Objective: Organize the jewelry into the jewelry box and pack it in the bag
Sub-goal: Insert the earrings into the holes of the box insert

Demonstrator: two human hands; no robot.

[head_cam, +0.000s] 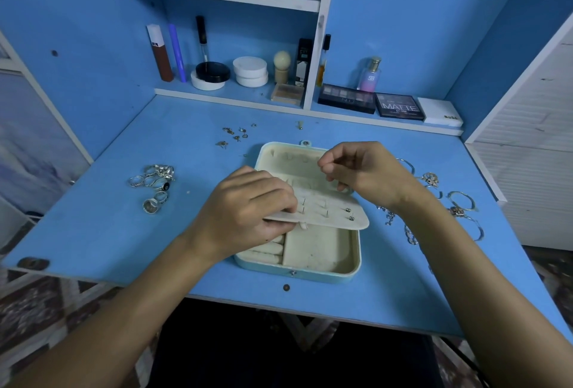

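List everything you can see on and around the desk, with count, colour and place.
jewelry box: one, pale blue outside, cream inside, open at desk centre
earring panel: one, cream, raised over the box, two studs at its right end
rings: a cluster, silver, left of the box
earrings: several, small, metallic, behind the box to the left
bracelets and chains: several, silver and gold, right of the box
desk: one, blue
cosmetics: many jars, tubes and bottles on the white shelves behind
eyeshadow palettes: two, dark, lower shelf at right
left hand: grips the panel's left edge
right hand: fingers pinched above the box; whether it holds anything cannot be told
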